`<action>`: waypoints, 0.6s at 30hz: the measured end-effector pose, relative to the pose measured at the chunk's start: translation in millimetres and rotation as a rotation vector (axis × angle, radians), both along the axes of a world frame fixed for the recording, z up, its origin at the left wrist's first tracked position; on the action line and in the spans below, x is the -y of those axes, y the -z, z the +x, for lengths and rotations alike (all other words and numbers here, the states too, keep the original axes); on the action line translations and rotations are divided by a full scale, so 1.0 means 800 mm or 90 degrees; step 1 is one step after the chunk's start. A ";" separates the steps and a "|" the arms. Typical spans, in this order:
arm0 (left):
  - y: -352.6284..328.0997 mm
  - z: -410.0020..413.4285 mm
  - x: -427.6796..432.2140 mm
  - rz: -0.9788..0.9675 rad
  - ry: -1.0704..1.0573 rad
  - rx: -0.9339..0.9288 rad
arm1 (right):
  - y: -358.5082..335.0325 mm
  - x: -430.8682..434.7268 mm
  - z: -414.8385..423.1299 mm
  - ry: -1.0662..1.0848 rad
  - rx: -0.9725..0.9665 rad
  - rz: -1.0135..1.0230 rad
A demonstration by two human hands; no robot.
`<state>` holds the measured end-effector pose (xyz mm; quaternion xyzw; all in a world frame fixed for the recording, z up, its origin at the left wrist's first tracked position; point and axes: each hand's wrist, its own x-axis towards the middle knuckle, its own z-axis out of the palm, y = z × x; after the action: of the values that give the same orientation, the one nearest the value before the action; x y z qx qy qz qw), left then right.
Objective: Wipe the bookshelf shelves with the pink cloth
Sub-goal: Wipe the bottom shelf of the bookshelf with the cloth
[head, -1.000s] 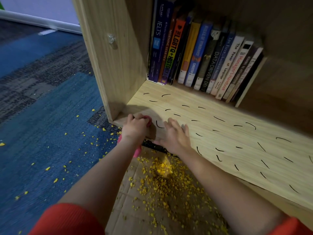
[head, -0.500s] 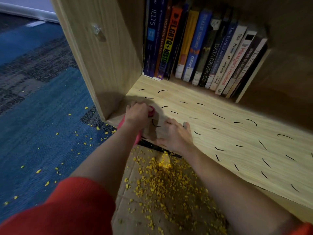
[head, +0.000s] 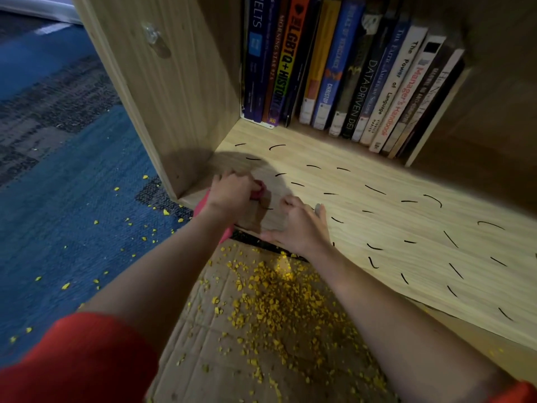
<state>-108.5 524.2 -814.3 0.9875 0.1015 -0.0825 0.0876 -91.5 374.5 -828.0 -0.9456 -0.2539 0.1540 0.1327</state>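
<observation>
Down at the front left corner of the bottom shelf board (head: 377, 228), right by the spot where it meets the upright side panel (head: 174, 97), the person's left hand (head: 232, 193) is balled up around the pink cloth (head: 258, 191) and pressing it onto the wood. You only see bits of the cloth: a wad poking out past the knuckles and a strip hanging off the board's front edge under the wrist. The right hand (head: 299, 228) sits palm down on the board just beside the left one, closer to the front edge. Its fingers are loosely bent and it's holding nothing, just resting on the wood. Short black marks (head: 374, 189) are scattered all over the board, from the hands out to its right end. A row of books (head: 348, 71) stands at the back of the board, the right-hand ones leaning. Off the board's front edge, a sheet of cardboard (head: 203, 344) lies on the floor, covered in yellow crumbs (head: 276, 301). More crumbs are sprinkled on the blue carpet (head: 72, 213) to the left of the board. Red sleeves (head: 78, 362) show on both arms.
</observation>
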 end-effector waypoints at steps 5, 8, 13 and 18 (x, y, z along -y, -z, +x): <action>0.002 -0.042 -0.005 0.063 0.107 -0.010 | 0.001 -0.002 0.002 -0.004 0.007 -0.016; -0.002 -0.010 0.006 0.072 0.023 0.008 | -0.001 -0.003 0.002 -0.004 0.003 -0.019; -0.003 -0.006 0.010 0.070 0.065 0.001 | -0.001 -0.002 0.000 0.001 -0.002 -0.013; 0.002 -0.042 -0.011 0.026 0.145 -0.011 | 0.000 -0.003 0.002 -0.006 0.009 -0.032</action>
<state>-141.7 533.3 -815.9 0.9935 -0.0089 -0.0984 0.0569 -89.8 376.7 -827.6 -0.9485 -0.2555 0.1542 0.1061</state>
